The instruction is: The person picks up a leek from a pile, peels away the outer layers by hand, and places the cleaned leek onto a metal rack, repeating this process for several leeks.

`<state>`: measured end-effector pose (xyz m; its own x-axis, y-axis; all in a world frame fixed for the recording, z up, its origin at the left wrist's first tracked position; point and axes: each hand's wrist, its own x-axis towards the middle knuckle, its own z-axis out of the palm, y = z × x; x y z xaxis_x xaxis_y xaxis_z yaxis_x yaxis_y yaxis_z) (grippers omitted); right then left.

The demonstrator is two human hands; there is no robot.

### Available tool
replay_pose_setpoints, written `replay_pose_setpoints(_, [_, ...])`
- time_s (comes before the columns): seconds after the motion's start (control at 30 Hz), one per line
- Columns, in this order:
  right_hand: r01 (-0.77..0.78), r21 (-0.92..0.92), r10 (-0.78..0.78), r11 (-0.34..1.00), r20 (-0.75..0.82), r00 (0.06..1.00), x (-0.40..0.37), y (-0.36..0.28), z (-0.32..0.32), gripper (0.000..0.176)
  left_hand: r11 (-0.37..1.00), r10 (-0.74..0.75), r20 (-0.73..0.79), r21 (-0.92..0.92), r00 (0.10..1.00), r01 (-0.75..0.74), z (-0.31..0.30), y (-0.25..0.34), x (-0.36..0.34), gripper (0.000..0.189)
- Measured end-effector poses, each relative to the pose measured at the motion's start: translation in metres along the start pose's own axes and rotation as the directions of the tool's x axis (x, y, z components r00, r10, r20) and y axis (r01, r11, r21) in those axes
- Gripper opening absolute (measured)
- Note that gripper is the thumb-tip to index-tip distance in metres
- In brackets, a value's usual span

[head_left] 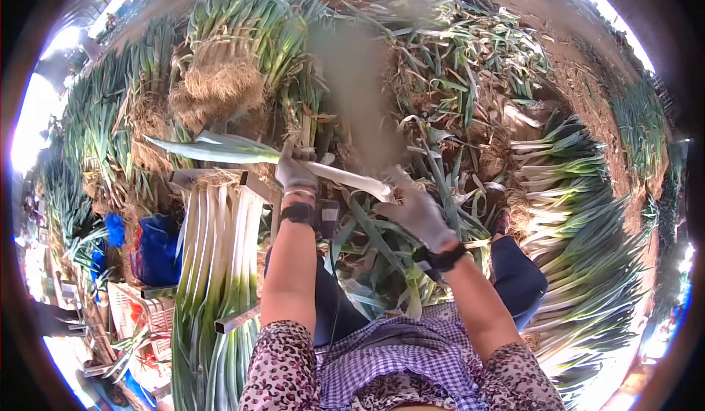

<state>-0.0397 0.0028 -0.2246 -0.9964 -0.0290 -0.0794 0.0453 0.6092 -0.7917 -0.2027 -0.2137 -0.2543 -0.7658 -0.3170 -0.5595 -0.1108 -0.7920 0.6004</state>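
My left hand (295, 172), in a grey glove, grips a leek (220, 149) at the middle of its stalk. The leek lies crosswise, green leaves to the left, white end to the right. My right hand (418, 213), also gloved, holds the white root end of that same leek. A blurred brown streak rises above the root end. Both wrists wear black bands. Trimmed green leaves (374, 249) are heaped between my knees.
Cleaned leeks (213, 264) lie stacked in a metal frame at my left. Bundles of uncleaned leeks (235, 36) with earthy roots stand ahead. Another row of leeks (580, 213) lies on the ground at right. A blue bag (156, 249) sits at left.
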Motion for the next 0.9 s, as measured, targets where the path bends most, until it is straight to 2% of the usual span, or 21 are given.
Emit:
replay_pose_setpoints(0.03, [-0.037, 0.018, 0.036, 0.999, 0.049, 0.998, 0.01, -0.006, 0.007, 0.085, 0.998, -0.023, 0.075, -0.064, 0.997, 0.027, -0.001, 0.004, -0.006, 0.031])
replay_pose_setpoints(0.07, [-0.049, -0.064, 0.049, 0.997, -0.001, 0.999, 0.006, -0.015, 0.008, 0.07, 0.99, -0.04, 0.153, -0.129, 0.987, 0.06, -0.005, 0.008, -0.011, 0.028])
replay_pose_setpoints(0.1, [-0.162, 0.076, 0.164, 0.984, -0.012, 0.986, -0.002, -0.021, 0.001, 0.067, 0.976, -0.053, 0.226, -0.193, 0.973, 0.099, -0.007, 0.012, -0.013, 0.026])
replay_pose_setpoints(0.13, [-0.272, 0.211, 0.279, 0.939, 0.0, 0.96, -0.014, -0.03, -0.016, 0.064, 0.987, -0.021, 0.097, -0.157, 0.995, 0.036, 0.003, 0.019, -0.02, 0.024])
replay_pose_setpoints(0.17, [-0.373, 0.338, 0.388, 0.864, 0.026, 0.921, -0.024, -0.03, -0.029, 0.062, 0.98, 0.0, 0.178, -0.196, 0.984, 0.036, 0.002, 0.021, -0.012, 0.023])
replay_pose_setpoints(0.2, [-0.104, 0.274, 0.178, 0.956, -0.262, 0.948, -0.031, -0.002, -0.026, 0.063, 0.972, 0.022, 0.259, -0.233, 0.966, 0.041, -0.001, 0.025, -0.004, 0.022])
replay_pose_setpoints(0.3, [0.042, -0.098, -0.065, 0.994, -0.25, 0.966, -0.037, -0.056, -0.044, 0.066, 0.952, 0.063, 0.489, -0.29, 0.87, 0.094, -0.011, 0.019, 0.012, 0.015])
replay_pose_setpoints(0.33, [0.217, -0.229, -0.29, 0.949, -0.358, 0.888, -0.028, -0.059, -0.035, 0.059, 0.944, 0.06, 0.538, -0.304, 0.841, 0.127, -0.01, 0.017, 0.012, 0.013])
replay_pose_setpoints(0.43, [0.175, -0.088, -0.191, 0.981, -0.223, 0.956, -0.006, -0.054, -0.014, 0.048, 0.936, 0.09, 0.648, -0.315, 0.756, 0.158, -0.005, 0.02, 0.0, 0.008])
replay_pose_setpoints(0.47, [0.109, -0.003, -0.107, 0.994, -0.177, 0.978, 0.0, -0.053, -0.011, 0.041, 0.932, 0.107, 0.685, -0.322, 0.72, 0.168, -0.004, 0.023, 0.001, 0.008])
replay_pose_setpoints(0.57, [0.05, 0.136, -0.037, 0.989, -0.101, 0.994, 0.001, -0.051, -0.006, 0.039, 0.935, 0.16, 0.748, -0.324, 0.644, 0.144, -0.002, 0.029, -0.006, 0.009])
replay_pose_setpoints(0.67, [0.119, 0.181, -0.08, 0.976, -0.208, 0.975, -0.004, -0.049, 0.002, 0.033, 0.939, 0.19, 0.822, -0.312, 0.537, 0.146, 0.003, 0.032, -0.009, 0.011])
replay_pose_setpoints(0.7, [0.1, 0.156, -0.068, 0.983, -0.198, 0.978, -0.006, -0.049, 0.004, 0.03, 0.939, 0.196, 0.847, -0.307, 0.494, 0.154, 0.003, 0.032, -0.008, 0.011])
replay_pose_setpoints(0.8, [0.079, 0.061, -0.068, 0.995, -0.163, 0.984, -0.012, -0.058, 0.008, 0.023, 0.948, 0.146, 0.814, -0.278, 0.563, 0.155, 0.003, 0.034, -0.014, 0.011])
replay_pose_setpoints(0.9, [0.124, -0.034, -0.127, 0.992, -0.138, 0.982, -0.013, -0.061, 0.006, 0.019, 0.956, 0.133, 0.832, -0.25, 0.539, 0.15, 0.003, 0.034, -0.016, 0.011])
